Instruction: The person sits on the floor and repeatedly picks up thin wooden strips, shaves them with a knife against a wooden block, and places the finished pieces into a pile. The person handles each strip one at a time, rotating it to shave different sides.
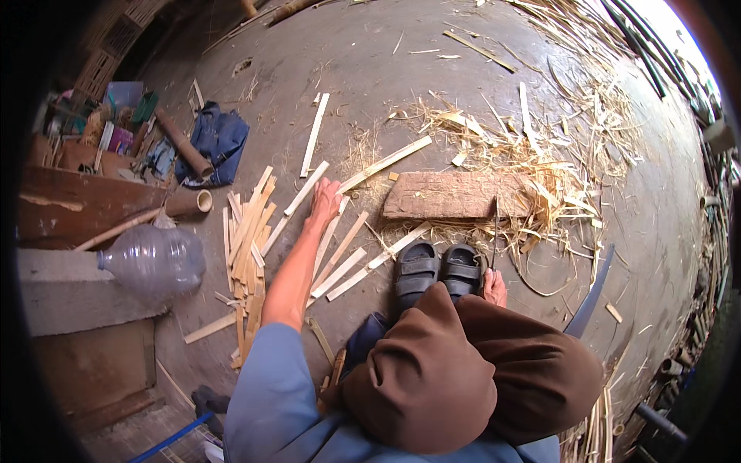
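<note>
My left hand (326, 202) reaches out to the floor among split bamboo strips. Its fingers bend over the near end of a long pale bamboo strip (390, 162) and appear closed on it; other strips lie right beside the hand. Low beside my right sandal, my right hand (495, 288) is closed round the handle of a knife (495, 231). The thin dark blade points away from me and is seen nearly edge-on, its tip over a reddish-brown chopping block (451, 197). The knife's handle is mostly hidden in the hand.
A bundle of bamboo strips (248, 262) lies at left, beside a clear plastic bottle (158, 262). Curly shavings (552, 185) heap around the block's right end. Dark blue cloth (218, 143) and a bamboo tube (185, 143) lie farther left. My black sandals (438, 266) stand close behind the block.
</note>
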Demonstrator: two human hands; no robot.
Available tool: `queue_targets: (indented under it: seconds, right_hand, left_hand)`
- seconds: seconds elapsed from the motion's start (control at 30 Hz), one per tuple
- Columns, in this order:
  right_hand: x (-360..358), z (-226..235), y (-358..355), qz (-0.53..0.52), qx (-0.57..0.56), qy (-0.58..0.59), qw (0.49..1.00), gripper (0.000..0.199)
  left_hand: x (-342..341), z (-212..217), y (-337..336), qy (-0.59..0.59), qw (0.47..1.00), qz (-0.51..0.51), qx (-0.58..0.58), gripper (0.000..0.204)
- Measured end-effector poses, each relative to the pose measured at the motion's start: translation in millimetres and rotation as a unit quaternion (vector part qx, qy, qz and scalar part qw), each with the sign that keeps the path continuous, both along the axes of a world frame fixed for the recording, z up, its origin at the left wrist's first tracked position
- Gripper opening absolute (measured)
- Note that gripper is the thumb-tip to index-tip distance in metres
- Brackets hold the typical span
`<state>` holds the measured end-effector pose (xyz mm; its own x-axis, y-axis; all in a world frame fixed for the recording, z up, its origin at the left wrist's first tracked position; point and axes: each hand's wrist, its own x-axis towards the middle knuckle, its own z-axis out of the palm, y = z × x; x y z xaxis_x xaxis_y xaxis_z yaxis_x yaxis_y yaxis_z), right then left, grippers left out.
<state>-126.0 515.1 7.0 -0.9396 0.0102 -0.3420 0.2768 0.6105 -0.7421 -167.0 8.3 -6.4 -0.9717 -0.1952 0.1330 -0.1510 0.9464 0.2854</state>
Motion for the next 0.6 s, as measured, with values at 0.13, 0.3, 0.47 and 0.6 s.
queue_targets:
  seconds: [0.13,0.3,0.47,0.6]
  right_hand:
    - [1,-7,-3,-0.007,-0.008,0.011,1.0,0.041]
    - [1,-21,3,-0.024,-0.013,0.044,0.999,0.042]
    - [5,-21,1,-0.028,-0.006,-0.004,1.0,0.044]
    - [-3,-45,2,-0.026,0.014,0.037,0.999,0.044]
  left_hand:
    - [4,34,21,-0.1,0.949,0.128,0.271,0.027]
    - [14,86,85,-0.053,0.722,0.052,0.688,0.049]
    - [-49,190,140,0.092,0.677,-0.053,0.728,0.05]
    - [-96,213,160,0.13,0.646,-0.022,0.752,0.043]
